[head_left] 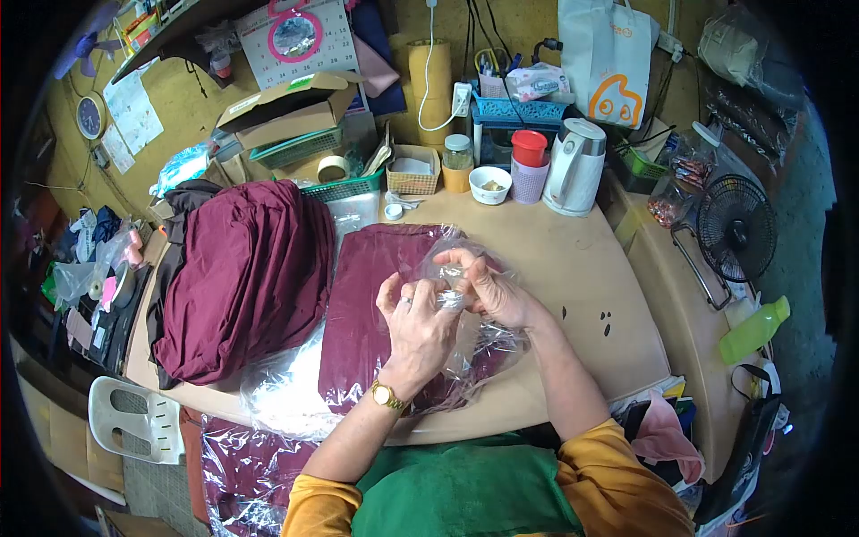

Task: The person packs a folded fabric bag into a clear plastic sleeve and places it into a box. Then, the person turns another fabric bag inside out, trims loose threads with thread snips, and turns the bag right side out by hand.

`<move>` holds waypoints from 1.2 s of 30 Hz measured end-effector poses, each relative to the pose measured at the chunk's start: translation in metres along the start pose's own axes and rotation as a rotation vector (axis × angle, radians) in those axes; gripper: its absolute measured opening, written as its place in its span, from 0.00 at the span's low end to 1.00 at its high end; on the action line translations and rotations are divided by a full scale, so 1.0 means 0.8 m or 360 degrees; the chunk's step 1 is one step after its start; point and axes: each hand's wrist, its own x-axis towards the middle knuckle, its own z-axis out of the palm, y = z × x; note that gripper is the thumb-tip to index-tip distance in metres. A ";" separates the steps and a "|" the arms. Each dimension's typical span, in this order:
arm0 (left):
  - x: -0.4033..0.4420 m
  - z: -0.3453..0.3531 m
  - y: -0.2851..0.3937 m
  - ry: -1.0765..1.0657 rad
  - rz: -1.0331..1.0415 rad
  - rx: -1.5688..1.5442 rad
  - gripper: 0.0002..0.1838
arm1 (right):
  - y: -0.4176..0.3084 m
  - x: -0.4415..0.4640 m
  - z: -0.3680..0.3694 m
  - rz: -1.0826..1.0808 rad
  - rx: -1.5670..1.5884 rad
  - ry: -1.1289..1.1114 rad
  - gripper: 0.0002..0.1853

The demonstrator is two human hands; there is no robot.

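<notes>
My left hand (pixel 417 333), with a ring and a gold watch at the wrist, is closed on crumpled clear plastic. My right hand (pixel 501 295) faces it with bent fingers, pinching the same clear plastic bag (pixel 465 353). The bag hangs below and around both hands, over the right part of a folded maroon cloth (pixel 358 313) lying flat on the table. Glare on the plastic hides exactly where the fingertips meet it. To the left, more clear plastic (pixel 291 380) lies between the folded cloth and a large maroon fabric pile (pixel 250 277).
Along the back of the table (pixel 573 259) stand a white kettle (pixel 575 170), a red-lidded container (pixel 530 150), a small white bowl (pixel 489 184) and baskets. A black fan (pixel 735 228) is at right. Plastic-wrapped maroon packs (pixel 246 470) lie below the front edge, beside a white stool (pixel 134 421).
</notes>
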 end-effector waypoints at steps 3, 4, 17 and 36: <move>-0.001 0.004 -0.008 0.0080 -0.0013 -0.0085 0.13 | 0.005 -0.001 0.006 0.0048 0.0120 -0.0051 0.54; -0.002 0.006 -0.008 0.0078 -0.0012 -0.0085 0.13 | 0.005 -0.002 0.006 0.0049 0.0142 -0.0038 0.54; -0.004 -0.019 0.013 0.0084 -0.0155 -0.0324 0.10 | 0.013 -0.006 -0.003 -0.0195 0.0261 0.0612 0.11; -0.002 -0.050 0.024 -0.0233 -0.0849 -0.1268 0.08 | 0.019 -0.034 0.057 -0.1006 -0.1124 0.0734 0.04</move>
